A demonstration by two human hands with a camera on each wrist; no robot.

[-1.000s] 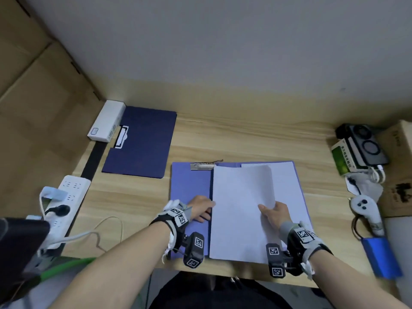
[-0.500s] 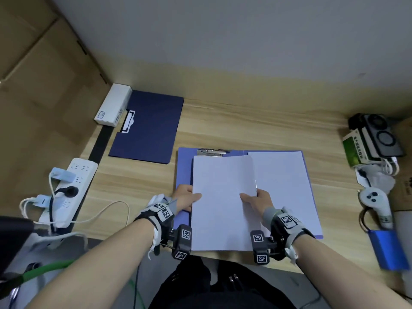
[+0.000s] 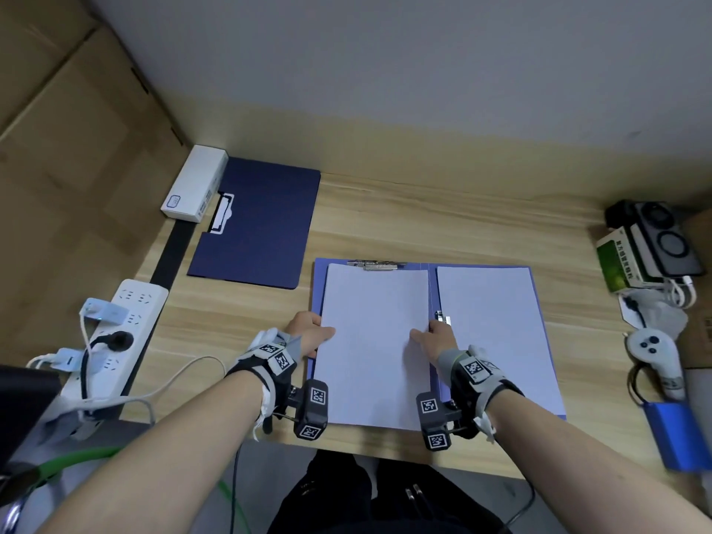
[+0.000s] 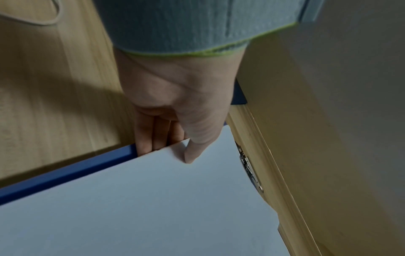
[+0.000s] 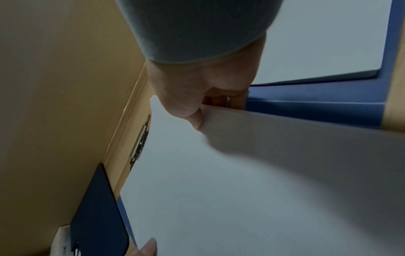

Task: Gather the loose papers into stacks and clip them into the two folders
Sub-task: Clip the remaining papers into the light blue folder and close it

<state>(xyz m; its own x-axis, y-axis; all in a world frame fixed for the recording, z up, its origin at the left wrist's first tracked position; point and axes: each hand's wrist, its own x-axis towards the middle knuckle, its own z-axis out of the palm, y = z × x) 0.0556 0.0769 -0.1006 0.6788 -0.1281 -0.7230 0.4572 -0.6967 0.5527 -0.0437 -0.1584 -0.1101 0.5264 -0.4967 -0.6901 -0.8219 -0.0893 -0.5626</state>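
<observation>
Both hands pinching the paper stack over the open folder

The left hand and right hand are each pinching opposite edges of the white rectangular paper stack, thumbs on top, over the light blue open plastic folder's left half.

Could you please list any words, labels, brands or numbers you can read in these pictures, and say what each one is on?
No text reads clearly.
Green box: a line of pale characters, too blurred to read.
White box: small end label and side print, too small to read.
Wrist markers: black-and-white square codes, no words.
Papers: blank.
</observation>
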